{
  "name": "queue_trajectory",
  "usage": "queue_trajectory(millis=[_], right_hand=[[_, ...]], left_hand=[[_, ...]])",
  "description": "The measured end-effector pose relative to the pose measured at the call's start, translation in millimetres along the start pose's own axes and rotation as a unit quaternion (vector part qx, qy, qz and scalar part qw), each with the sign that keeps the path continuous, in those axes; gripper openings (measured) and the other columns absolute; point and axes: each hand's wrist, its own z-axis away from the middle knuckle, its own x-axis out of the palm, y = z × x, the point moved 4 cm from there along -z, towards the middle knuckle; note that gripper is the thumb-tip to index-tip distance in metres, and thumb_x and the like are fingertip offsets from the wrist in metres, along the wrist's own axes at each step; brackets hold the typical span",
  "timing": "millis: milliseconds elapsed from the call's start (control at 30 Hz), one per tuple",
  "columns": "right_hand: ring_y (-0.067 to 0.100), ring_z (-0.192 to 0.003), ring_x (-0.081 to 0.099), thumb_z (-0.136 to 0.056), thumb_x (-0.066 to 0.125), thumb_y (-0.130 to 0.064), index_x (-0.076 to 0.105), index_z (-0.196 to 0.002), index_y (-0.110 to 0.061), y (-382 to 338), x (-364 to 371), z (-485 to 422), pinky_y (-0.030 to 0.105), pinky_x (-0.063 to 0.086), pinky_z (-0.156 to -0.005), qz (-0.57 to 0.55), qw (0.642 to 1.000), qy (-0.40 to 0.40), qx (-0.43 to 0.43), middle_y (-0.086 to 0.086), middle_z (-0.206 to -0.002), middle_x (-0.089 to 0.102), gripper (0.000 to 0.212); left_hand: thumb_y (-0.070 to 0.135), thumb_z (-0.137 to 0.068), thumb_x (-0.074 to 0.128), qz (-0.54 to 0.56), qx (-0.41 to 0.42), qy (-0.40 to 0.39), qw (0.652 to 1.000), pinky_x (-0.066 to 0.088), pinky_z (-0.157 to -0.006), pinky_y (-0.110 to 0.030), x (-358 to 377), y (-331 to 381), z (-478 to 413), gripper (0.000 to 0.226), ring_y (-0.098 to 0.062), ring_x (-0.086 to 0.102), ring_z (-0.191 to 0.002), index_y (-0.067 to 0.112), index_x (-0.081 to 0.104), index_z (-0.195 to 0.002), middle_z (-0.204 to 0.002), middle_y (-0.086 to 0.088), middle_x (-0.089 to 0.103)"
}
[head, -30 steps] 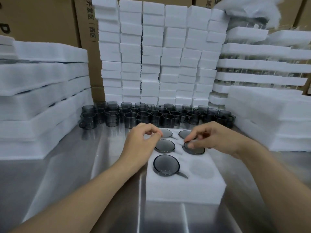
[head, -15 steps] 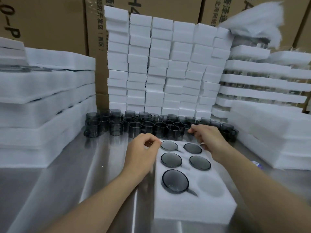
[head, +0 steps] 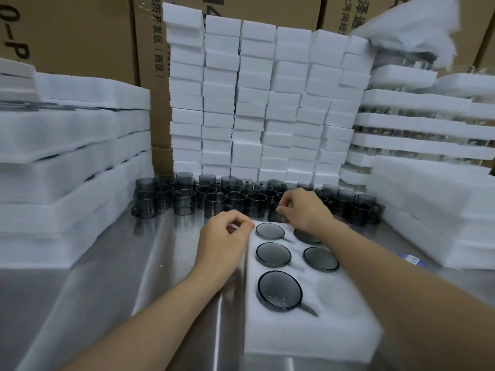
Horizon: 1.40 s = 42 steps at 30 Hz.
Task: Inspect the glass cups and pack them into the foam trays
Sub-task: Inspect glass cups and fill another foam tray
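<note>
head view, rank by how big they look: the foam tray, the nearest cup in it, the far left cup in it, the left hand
1. foam tray
2. left hand
3. nearest cup
4. far left cup

The cups may well be the same real size; the nearest one looks bigger only through closeness to the camera.

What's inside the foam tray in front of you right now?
The foam tray holds five smoked glass cups seated in pockets; the near right pocket is empty. The right hand covers part of the far right cup, so it can't be fully checked.
</note>
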Motion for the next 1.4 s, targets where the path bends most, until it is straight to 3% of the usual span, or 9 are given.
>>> queue_trajectory(millis=[100,167,300,567,900,967,1067,1167,1400], right_hand=[[0.018,-0.078,0.074,-0.101,0.067,-0.024,0.066,-0.089,-0.028,-18.4,-15.5,24.0,0.043,0.061,-0.083,-0.078,0.994,0.069,-0.035,-0.005,-0.074,0.075,0.013],[0.012,-0.072,0.072,-0.100,0.067,-0.028,0.064,-0.092,-0.032,-34.5,-25.7,49.0,0.041,0.060,-0.078,-0.110,0.982,0.132,-0.078,-0.010,-0.071,0.073,0.010],[0.006,-0.076,0.068,-0.100,0.064,-0.036,0.061,-0.102,-0.036,-63.2,-30.2,99.3,0.041,0.059,-0.073,-0.067,0.958,0.187,-0.206,-0.018,-0.080,0.069,0.003],[0.017,-0.077,0.068,-0.100,0.071,-0.022,0.071,-0.109,-0.019,-62.5,-37.4,117.5,0.043,0.057,-0.065,-0.076,0.908,0.280,-0.303,-0.006,-0.090,0.070,0.009],[0.022,-0.078,0.071,-0.103,0.066,-0.024,0.073,-0.112,-0.018,-59.5,-43.3,125.8,0.046,0.057,-0.063,-0.089,0.900,0.293,-0.309,-0.003,-0.094,0.070,0.013],[0.013,-0.078,0.070,-0.103,0.067,-0.025,0.069,-0.119,-0.024,-60.2,-43.2,127.6,0.042,0.058,-0.063,-0.101,0.895,0.297,-0.316,-0.011,-0.096,0.070,0.016],[0.000,-0.077,0.069,-0.099,0.074,-0.029,0.049,-0.139,-0.044,-59.1,-43.1,127.4,0.027,0.057,-0.065,-0.146,0.900,0.282,-0.299,-0.023,-0.099,0.068,0.049],[-0.002,-0.080,0.072,-0.096,0.076,-0.035,0.037,-0.153,-0.044,-53.9,-43.2,123.5,0.021,0.056,-0.067,-0.182,0.907,0.272,-0.265,-0.026,-0.102,0.070,0.070],[0.012,-0.083,0.073,-0.092,0.083,-0.031,0.060,-0.138,-0.033,-50.7,-46.3,122.2,0.011,0.050,-0.068,-0.248,0.899,0.254,-0.258,-0.017,-0.099,0.069,0.051]], left_hand=[[0.013,-0.095,0.072,0.023,-0.001,0.004,1.000,0.050,-0.076,-0.028,0.5,2.4,0.6,0.020,-0.008,0.067,-0.076,0.026,0.077,-0.082,-0.079,0.015,0.073],[0.016,-0.096,0.075,0.050,0.021,0.008,0.998,0.050,-0.075,-0.026,1.7,6.3,3.6,0.021,-0.002,0.064,-0.074,0.034,0.071,-0.107,-0.088,0.011,0.071],[0.042,-0.092,0.083,0.027,0.102,0.009,0.994,0.055,-0.079,-0.019,5.7,10.8,9.2,0.076,-0.008,0.067,-0.090,0.053,0.039,-0.152,-0.106,0.014,0.062],[0.042,-0.095,0.077,0.073,0.172,0.053,0.981,0.056,-0.074,-0.018,2.4,27.1,17.0,0.058,-0.014,0.072,-0.087,0.053,0.049,-0.144,-0.106,0.016,0.067],[0.024,-0.097,0.075,0.082,0.189,0.068,0.976,0.065,-0.079,-0.049,1.7,39.5,23.0,0.055,-0.020,0.075,-0.083,0.050,0.051,-0.139,-0.109,0.013,0.069],[0.023,-0.098,0.075,0.086,0.189,0.065,0.976,0.065,-0.079,-0.050,0.6,41.2,24.1,0.055,-0.021,0.075,-0.084,0.050,0.051,-0.140,-0.111,0.012,0.069],[0.023,-0.100,0.074,0.080,0.192,0.065,0.976,0.065,-0.079,-0.049,-0.8,44.7,25.7,0.055,-0.020,0.074,-0.084,0.051,0.050,-0.140,-0.115,0.016,0.069],[0.026,-0.101,0.073,0.067,0.193,0.066,0.977,0.064,-0.078,-0.050,-1.0,48.0,27.9,0.052,-0.020,0.074,-0.084,0.053,0.049,-0.139,-0.114,0.019,0.069],[0.027,-0.101,0.073,0.051,0.176,0.061,0.981,0.063,-0.078,-0.054,-1.3,48.4,28.8,0.052,-0.020,0.075,-0.085,0.051,0.048,-0.139,-0.111,0.017,0.069]])
